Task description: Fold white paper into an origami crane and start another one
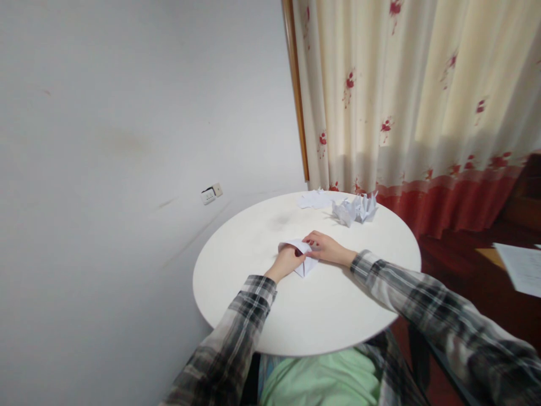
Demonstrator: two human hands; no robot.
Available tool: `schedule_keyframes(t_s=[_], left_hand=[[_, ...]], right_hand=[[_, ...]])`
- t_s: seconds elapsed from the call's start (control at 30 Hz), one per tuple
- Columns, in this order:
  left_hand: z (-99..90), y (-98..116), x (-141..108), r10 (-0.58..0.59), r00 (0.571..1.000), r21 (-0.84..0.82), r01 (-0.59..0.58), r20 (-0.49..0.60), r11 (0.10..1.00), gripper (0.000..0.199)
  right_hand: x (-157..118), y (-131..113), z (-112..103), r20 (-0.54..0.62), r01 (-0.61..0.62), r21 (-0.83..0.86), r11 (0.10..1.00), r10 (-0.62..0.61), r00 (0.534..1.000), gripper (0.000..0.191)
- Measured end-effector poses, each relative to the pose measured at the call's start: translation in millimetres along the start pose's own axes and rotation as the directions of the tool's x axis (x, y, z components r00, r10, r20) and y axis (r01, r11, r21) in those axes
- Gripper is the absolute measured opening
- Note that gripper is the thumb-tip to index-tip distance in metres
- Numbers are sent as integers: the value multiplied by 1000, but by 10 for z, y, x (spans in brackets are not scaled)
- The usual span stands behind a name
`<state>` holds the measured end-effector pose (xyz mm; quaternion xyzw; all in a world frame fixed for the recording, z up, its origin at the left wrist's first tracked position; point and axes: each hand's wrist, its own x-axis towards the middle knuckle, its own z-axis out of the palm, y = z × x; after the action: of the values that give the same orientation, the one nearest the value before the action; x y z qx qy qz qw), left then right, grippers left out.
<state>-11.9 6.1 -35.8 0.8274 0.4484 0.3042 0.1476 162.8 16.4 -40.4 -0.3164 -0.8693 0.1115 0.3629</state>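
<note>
A folded sheet of white paper (305, 268) lies near the middle of the round white table (236, 282), with one flap lifted and curved at its upper side. My left hand (288, 261) is at the paper's left part, fingers bent and partly under the raised flap. From the right, my right hand (324, 247) pinches the paper's right edge between its fingers. Both hands are close together, their fingertips almost meeting over the paper. The left fingertips are partly hidden by the flap.
Several folded white paper figures (355, 210) stand at the table's back right. Flat white paper (315, 199) lies by the back edge. A wall with a socket (208, 196) rises at the left; a flowered curtain (380, 101) hangs behind. Printed sheets (522, 268) lie at the far right.
</note>
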Motion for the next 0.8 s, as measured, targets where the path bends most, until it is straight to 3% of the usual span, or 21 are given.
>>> schedule_keyframes(t_s=[0.43, 0.8], left_hand=[[12, -16, -23, 60, 998, 75, -59, -10, 995, 23], [-83, 178, -44, 121, 991, 19, -120, -48, 993, 22]], right_hand=[[-2, 10, 19, -8, -33, -48, 998, 33, 999, 27], [7, 9, 15, 27, -49, -30, 998, 50, 998, 29]])
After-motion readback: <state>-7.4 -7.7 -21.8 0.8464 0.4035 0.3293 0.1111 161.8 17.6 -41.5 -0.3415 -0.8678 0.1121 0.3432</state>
